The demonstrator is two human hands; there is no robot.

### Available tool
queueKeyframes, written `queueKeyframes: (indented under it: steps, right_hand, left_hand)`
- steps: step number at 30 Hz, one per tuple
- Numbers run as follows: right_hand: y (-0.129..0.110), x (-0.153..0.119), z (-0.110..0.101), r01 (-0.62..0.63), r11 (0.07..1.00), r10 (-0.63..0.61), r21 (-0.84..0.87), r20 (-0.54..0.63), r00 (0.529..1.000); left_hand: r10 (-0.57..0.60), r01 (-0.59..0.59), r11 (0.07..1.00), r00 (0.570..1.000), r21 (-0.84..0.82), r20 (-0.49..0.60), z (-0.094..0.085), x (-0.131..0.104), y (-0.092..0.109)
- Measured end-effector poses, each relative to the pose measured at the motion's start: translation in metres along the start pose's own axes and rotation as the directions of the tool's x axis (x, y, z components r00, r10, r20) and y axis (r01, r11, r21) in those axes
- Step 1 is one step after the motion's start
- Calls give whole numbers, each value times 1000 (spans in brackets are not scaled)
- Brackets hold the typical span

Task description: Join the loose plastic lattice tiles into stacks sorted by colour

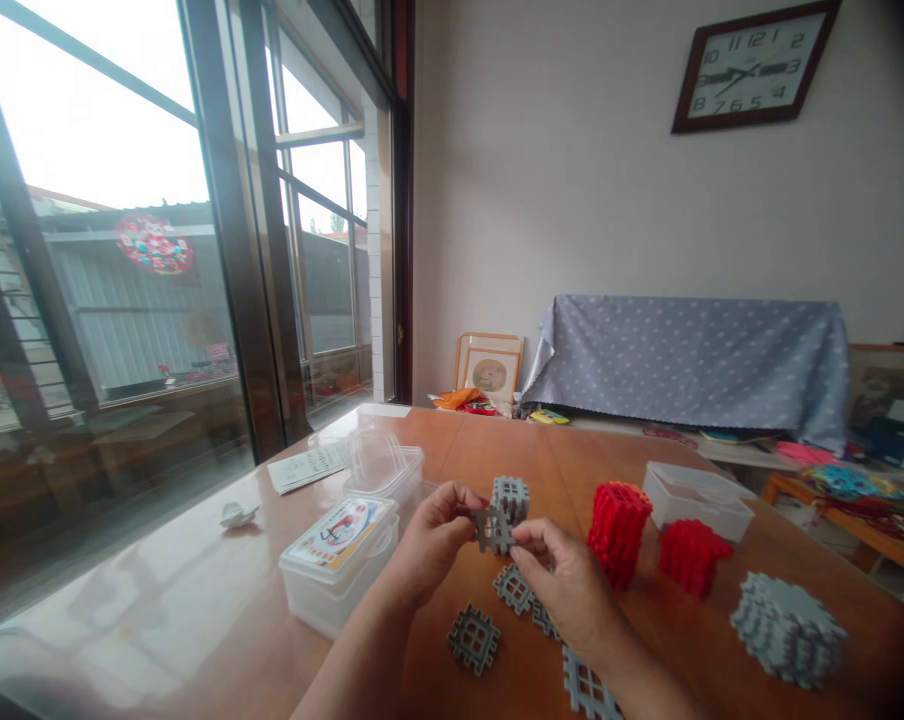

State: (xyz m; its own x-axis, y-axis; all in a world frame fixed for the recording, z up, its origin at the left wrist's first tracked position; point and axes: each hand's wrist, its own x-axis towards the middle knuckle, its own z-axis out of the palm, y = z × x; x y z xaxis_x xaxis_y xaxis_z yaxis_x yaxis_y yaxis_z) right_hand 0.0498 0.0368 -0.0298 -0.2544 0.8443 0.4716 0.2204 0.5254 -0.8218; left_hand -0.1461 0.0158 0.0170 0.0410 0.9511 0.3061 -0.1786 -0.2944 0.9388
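Observation:
My left hand [443, 535] and my right hand [561, 580] pinch opposite sides of a grey window-frame building piece [492, 530], held up above the table. Just behind it stands a stack of grey pieces [512, 492], partly covered by the held piece. Below my hands a loose grey window piece [513, 588] lies flat, with another partly under my right hand. A further grey piece [474, 640] lies nearer to me, left of my right forearm. One more grey window piece [588, 685] is partly hidden by that forearm.
Right of my hands stand a tall red stack [618, 535], a shorter red stack [690, 557], a clear plastic box [696, 500] and a grey stack [788, 628]. Leftward are a lidded box [339, 560], an open clear container [384, 465], folded paper [307, 467] and a crumpled wrapper [238, 515].

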Motion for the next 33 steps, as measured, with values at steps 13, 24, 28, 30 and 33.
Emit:
queueKeyframes:
  steps: [13,24,28,30,33]
  right_hand:
    - [-6,2,-7,135,964,-142,-230,-17,990]
    - [6,33,-25,9,987,-37,-162,-172,984]
    - [11,50,-28,-26,992,4,-120,-180,984]
    - [14,57,-27,-28,994,9,-109,-167,986]
    - [18,63,-25,-28,994,11,-110,-151,989]
  left_hand:
    - [-36,36,998,999,-53,8,-4,5,-8]
    - [-52,53,999,993,1,-103,-5,7,-11]
    - [-47,46,999,994,-11,-103,-6,8,-14]
    - [-57,57,998,992,-3,-109,-7,8,-14]
    - [-67,69,998,990,11,-123,-8,8,-15]
